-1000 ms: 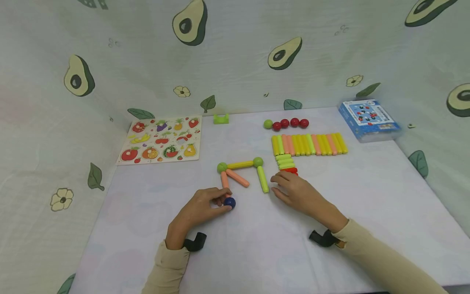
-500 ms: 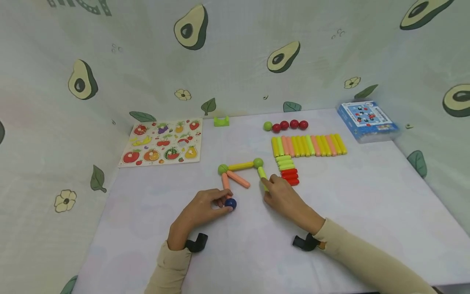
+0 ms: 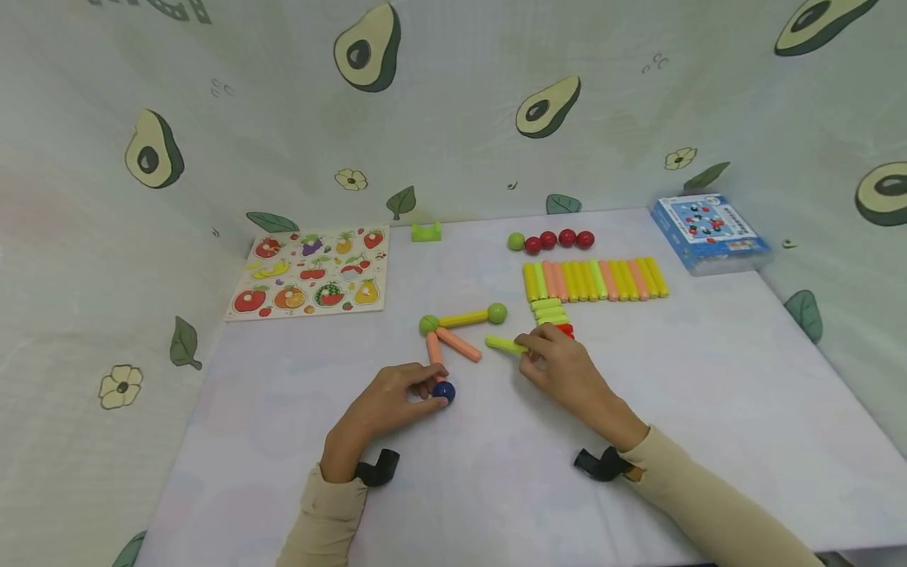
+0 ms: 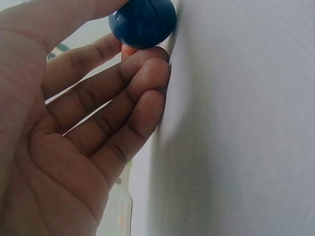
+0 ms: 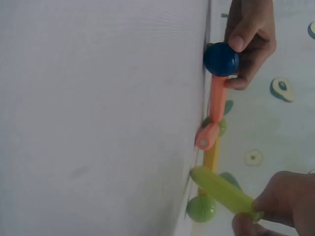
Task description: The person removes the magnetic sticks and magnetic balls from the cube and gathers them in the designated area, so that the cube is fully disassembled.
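My left hand point(image 3: 393, 400) holds a dark blue ball point(image 3: 444, 391) between thumb and fingers. A salmon stick point(image 3: 434, 349) runs from that ball to a green ball point(image 3: 428, 324). From the same green ball, a second salmon stick point(image 3: 459, 345) slants off with a bare end, and a yellow stick point(image 3: 464, 319) leads to another green ball point(image 3: 497, 313). Pinched by one end in my right hand point(image 3: 567, 374) is a lime-green stick point(image 3: 501, 343); the right wrist view shows this stick point(image 5: 222, 189) tilted, its far end near a green ball point(image 5: 201, 208).
Behind my right hand lie short lime sticks point(image 3: 547, 309), red sticks point(image 3: 567, 329) and a row of longer coloured sticks point(image 3: 595, 280). Farther back are red balls point(image 3: 567, 237) and one green ball point(image 3: 516, 241). A blue box point(image 3: 708, 232) and a fruit board point(image 3: 312, 272) flank them.
My right hand has moved left, taken hold of the lime-green stick and pulled it off the right green ball, turning it sideways. My left hand stays on the blue ball.
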`<state>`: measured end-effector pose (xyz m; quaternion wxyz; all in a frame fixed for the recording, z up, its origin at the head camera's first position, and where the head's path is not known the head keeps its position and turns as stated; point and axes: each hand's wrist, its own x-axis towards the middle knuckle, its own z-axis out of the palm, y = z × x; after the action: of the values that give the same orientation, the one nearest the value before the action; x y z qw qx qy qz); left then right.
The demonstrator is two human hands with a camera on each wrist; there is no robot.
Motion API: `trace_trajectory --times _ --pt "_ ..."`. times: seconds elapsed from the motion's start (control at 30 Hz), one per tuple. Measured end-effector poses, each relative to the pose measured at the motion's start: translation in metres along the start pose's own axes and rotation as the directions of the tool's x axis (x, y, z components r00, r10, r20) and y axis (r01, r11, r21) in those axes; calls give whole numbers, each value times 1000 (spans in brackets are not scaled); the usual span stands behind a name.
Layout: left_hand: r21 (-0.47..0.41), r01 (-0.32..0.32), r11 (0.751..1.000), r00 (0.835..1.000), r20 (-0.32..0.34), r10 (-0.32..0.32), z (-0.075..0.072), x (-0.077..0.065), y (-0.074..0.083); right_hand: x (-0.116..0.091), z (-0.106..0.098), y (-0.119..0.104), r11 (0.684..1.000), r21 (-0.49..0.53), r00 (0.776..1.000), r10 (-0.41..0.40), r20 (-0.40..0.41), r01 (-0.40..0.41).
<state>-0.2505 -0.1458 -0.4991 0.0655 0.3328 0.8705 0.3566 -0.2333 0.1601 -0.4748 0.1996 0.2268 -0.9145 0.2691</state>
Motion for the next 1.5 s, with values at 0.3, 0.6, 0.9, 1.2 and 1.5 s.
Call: trace_trajectory --times 0.3,0.6,0.9,1.2,1.5 --pt "-5 23 1000 1000 -6 -23 -2 0 0 9 -55 35 997 78 968 47 -248 -29" --pt "-26 9 1000 1000 -19 -10 1 -3 -3 17 -100 138 961 -33 878 237 -416 -275" --pt "-39 35 999 999 -10 -36 3 -5 -3 9 -113 205 867 -108 841 432 -324 -487" --pt "-24 10 1000 1000 -15 -11 0 -4 -2 -5 -116 221 798 -124 808 580 -101 -589" --pt "-28 24 999 1000 6 -24 -2 0 -1 -10 -115 201 814 -170 825 564 5 -555"
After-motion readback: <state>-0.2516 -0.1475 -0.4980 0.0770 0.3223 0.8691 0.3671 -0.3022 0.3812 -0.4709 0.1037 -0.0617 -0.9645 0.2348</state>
